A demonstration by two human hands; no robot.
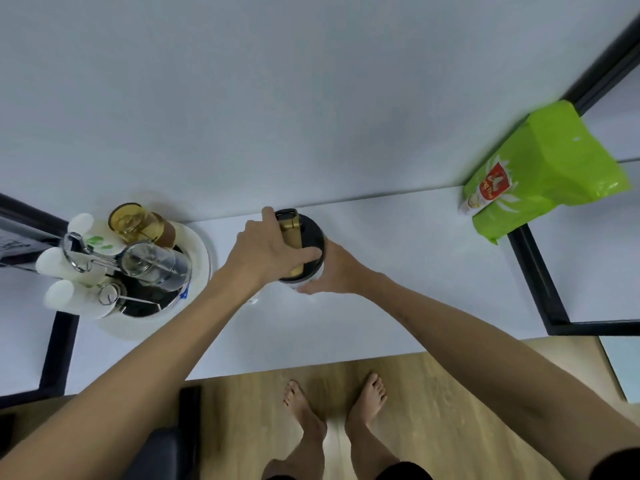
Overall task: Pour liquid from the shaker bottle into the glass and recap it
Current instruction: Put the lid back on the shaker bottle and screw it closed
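The shaker bottle [308, 237] stands upright on the white table [398, 271] near the back wall; it has a black lid with a gold flip cap. My left hand [266, 251] lies over the lid, fingers wrapped around its rim. Lower down, my right hand [332, 271] grips the white body of the bottle from the right side. A clear glass [152, 263] and an amber glass [138, 223] hang upside down on a white cup rack [79, 268] at the left. Most of the bottle's body is hidden by my hands.
The cup rack stands on a round white tray [199, 258] with metal tongs [86, 254] on it. A green plastic bag [540, 174] leans at the back right. Black frame bars [533, 278] edge the table at right and left. My bare feet [336, 407] stand on the wooden floor.
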